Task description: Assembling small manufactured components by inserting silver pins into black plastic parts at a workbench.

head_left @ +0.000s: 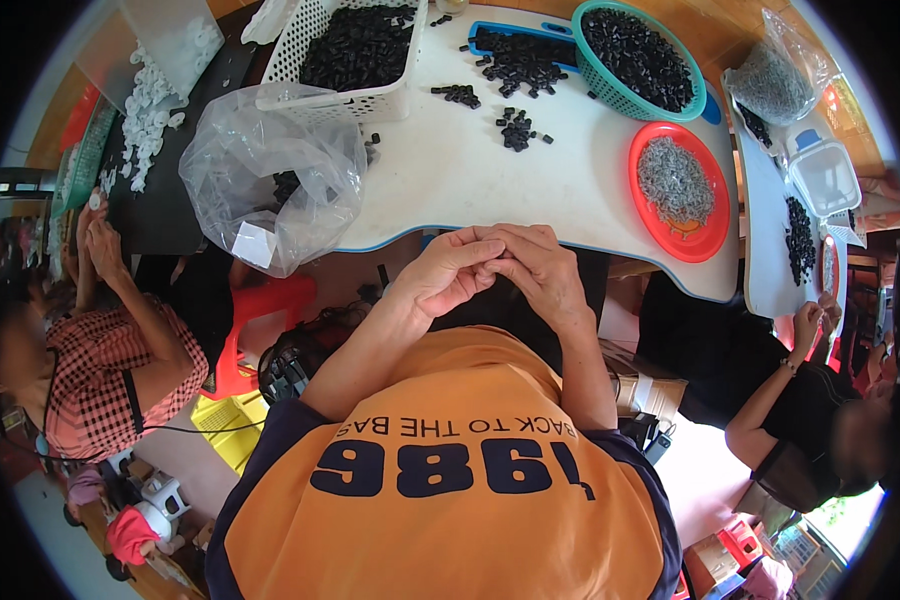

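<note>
My left hand (438,272) and my right hand (548,270) meet at the table's near edge, with fingers bent and thumbs touching. Both are closed in a pinch; whatever they hold is hidden or too small to make out. Beyond them, small black parts (517,130) lie in loose heaps on the white table (440,190). To the right sits a red plate (711,246) of thin grey metal-looking pieces (676,180). On the left, a clear plastic bag (260,150) with some black parts inside slumps over the table edge.
Black parts fill a white basket (380,104) and a green basket (625,98) at the back. A blue tray (482,50) lies between them. Co-workers sit left (120,370) and right (800,400), by a red stool (260,310) and a clear tub (823,178).
</note>
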Available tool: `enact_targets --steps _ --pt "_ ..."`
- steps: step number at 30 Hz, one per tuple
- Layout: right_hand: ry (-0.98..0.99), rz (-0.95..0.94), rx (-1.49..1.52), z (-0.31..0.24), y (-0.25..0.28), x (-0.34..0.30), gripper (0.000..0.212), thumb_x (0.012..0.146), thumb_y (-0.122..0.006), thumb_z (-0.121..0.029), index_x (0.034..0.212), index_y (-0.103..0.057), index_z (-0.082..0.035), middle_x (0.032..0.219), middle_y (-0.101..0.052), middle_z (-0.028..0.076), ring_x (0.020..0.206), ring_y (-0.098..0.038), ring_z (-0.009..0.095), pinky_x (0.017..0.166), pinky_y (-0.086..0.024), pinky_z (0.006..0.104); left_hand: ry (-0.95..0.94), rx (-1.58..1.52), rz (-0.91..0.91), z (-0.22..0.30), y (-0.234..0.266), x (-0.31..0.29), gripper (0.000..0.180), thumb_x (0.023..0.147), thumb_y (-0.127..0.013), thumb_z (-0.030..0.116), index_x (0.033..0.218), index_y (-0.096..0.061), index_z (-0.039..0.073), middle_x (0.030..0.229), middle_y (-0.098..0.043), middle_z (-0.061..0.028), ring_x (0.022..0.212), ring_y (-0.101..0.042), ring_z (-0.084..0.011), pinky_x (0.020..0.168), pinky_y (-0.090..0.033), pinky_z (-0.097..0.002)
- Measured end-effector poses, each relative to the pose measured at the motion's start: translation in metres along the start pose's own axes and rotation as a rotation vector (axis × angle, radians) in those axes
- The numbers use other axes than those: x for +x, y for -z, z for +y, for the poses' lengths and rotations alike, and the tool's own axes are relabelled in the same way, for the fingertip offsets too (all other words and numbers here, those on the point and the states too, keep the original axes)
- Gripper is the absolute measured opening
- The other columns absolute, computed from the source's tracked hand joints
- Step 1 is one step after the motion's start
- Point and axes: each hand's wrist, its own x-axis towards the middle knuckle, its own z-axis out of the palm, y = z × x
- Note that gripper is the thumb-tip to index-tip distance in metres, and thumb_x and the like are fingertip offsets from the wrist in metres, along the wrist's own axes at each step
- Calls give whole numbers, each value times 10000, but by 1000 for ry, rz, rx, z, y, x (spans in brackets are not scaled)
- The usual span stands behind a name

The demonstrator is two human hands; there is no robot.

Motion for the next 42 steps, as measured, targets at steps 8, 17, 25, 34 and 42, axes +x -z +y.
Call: enact_targets --steps 8,17,25,34,42 --pt "-187 -69 337 28 -4 1 335 810 -721 -154 1128 -668 -64 1029 -682 46 808 -587 159 761 -465 288 8 -56 23 3 9 2 139 915 -658 106 1041 -656 46 889 -688 -62 700 -641 -96 622 -535 -196" --pt "-162 337 -317 125 25 72 224 832 -698 -117 1039 -704 -30 938 -643 148 749 -625 258 684 -503 351 -690 -307 24 151 -24 29 219 963 -565 78 1050 -581 -123 1079 -651 -232 1040 -658 -288 950 -561 -328" --pt "-216 386 27 122 20 54 191 884 -663 -105 1032 -705 8 887 -668 83 740 -597 165 683 -472 273 -566 313 162 79 -43 43 373 950 -580 101 1278 -535 -70 1267 -583 -208 1123 -597 -217 984 -477 -306" --pt "-445 292 988 56 14 3 209 936 -615 -154 1040 -708 0 863 -646 4 774 -519 74 728 -409 213 -825 888 170 -5 -63 57 231 862 -662 -21 1089 -698 5 1143 -630 -106 1016 -599 -137 840 -496 -266" --pt "-348 582 -540 87 116 -24 148 834 -683 -124 945 -721 -35 928 -642 120 804 -626 282 753 -503 362 -701 710 170 -16 -54 41 201 926 -615 27 1115 -671 -13 1016 -677 -97 902 -639 -137 816 -527 -263"
